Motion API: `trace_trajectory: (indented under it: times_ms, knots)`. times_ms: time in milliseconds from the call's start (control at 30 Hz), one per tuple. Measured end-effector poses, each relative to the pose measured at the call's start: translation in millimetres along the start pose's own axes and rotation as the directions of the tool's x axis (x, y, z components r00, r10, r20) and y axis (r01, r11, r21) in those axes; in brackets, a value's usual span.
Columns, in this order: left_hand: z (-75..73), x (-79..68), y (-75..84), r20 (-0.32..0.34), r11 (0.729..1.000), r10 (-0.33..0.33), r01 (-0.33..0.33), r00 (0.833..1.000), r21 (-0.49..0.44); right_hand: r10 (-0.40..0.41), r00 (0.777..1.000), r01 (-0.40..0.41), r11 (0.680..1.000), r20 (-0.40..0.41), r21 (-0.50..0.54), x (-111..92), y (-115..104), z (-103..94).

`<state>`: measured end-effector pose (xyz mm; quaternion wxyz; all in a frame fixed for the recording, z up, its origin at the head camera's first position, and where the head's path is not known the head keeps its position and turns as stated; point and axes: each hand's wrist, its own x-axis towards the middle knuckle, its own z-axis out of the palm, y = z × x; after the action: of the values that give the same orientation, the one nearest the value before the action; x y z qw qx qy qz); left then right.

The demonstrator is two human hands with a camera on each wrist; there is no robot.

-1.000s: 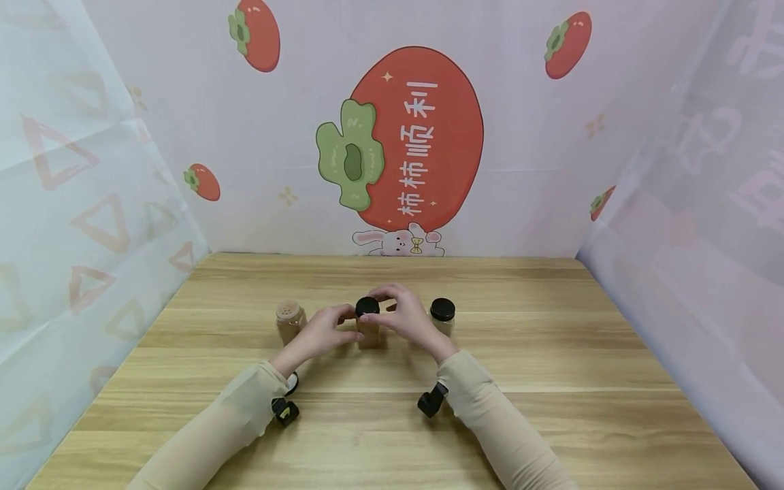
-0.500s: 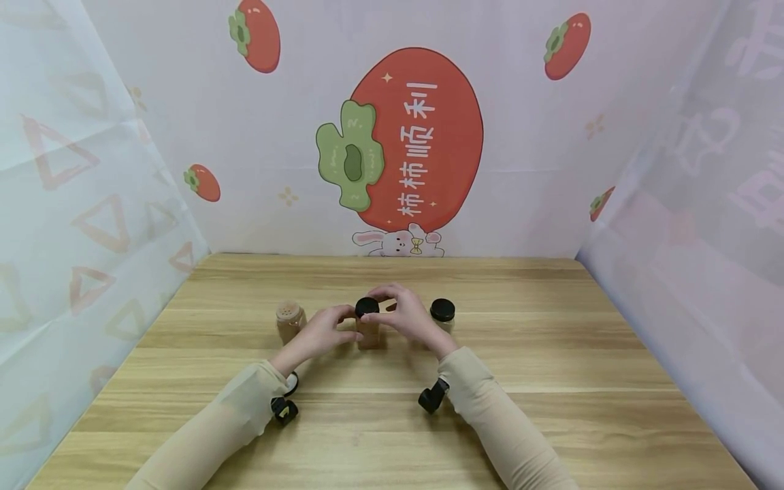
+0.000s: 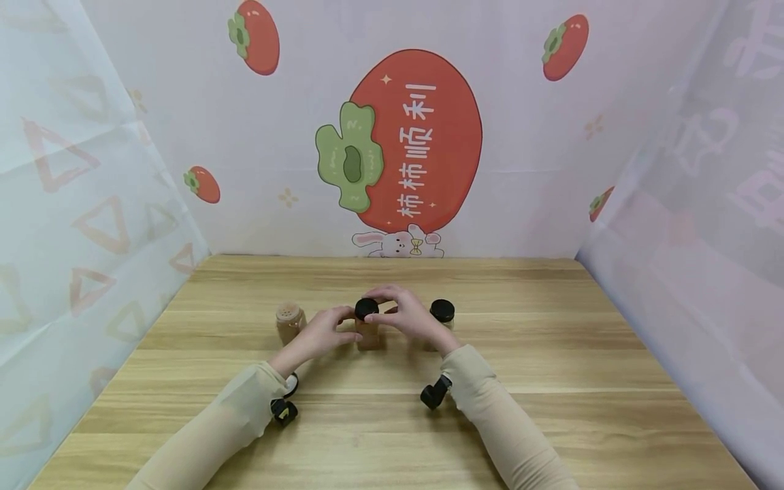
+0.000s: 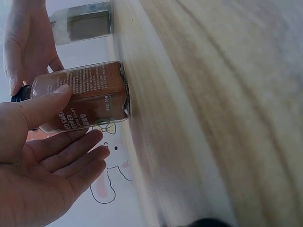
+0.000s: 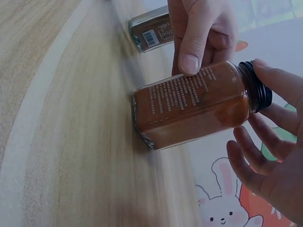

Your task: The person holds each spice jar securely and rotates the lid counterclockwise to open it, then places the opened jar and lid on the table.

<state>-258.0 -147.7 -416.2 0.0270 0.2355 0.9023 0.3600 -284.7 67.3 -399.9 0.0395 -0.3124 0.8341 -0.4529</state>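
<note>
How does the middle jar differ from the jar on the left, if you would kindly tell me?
The middle jar has its black lid on, while the left jar shows a bare shaker top. The left hand grips the middle jar and the right hand holds its lid; neither grips the left jar. Both are clear jars with brownish contents.

The beige-sleeved left arm (image 3: 214, 429) and beige-sleeved right arm (image 3: 505, 425) extend forward, angled inward; the bare left hand (image 3: 324, 331) pinches, several fingers (image 4: 87, 158) outstretched; the bare right hand (image 3: 404, 314) grips, lower fingers (image 5: 244, 168) gently bent.
</note>
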Motion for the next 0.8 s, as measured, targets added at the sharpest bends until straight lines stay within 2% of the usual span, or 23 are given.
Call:
trace_trajectory:
  times_ms: [333,500,800]
  knots:
    - [-0.6,-0.3,-1.0,0.014,0.999,-0.025,0.025,1.000,-0.025,0.045,0.999,-0.045,0.999,-0.010,0.002,-6,-1,0.5]
    - [-1.2,-0.2,-0.9,0.008,1.000,-0.010,0.010,1.000,-0.019,0.069,0.996,-0.068,0.998,-0.052,0.020,-10,-5,-0.7]
    - [-0.5,0.6,-2.3,-0.004,1.000,-0.018,0.018,1.000,-0.018,0.062,0.989,-0.068,0.997,-0.131,-0.040,-10,-3,3.2]
